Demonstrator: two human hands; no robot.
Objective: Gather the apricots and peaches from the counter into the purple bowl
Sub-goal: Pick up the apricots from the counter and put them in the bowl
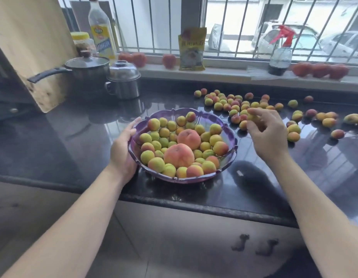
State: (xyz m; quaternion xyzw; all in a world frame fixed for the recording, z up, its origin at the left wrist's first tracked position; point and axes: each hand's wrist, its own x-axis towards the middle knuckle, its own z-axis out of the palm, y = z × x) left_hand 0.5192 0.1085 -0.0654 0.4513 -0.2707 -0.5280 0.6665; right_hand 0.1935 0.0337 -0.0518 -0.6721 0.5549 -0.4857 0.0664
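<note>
The purple bowl [226, 135] sits on the black counter, holding several small apricots and two big peaches [179, 155]. My left hand [124, 149] grips the bowl's left rim. My right hand [268, 131] hovers just right of the bowl, fingers curled around small apricots [254, 117]. Many loose apricots [230, 102] lie scattered on the counter behind and to the right of that hand.
A lidded saucepan [86, 71] and a steel lidded mug [124, 81] stand at the back left beside a wooden board [30, 47]. On the windowsill are a bottle [102, 31], a yellow packet [192, 49], a spray bottle [280, 55] and red tomatoes [320, 70].
</note>
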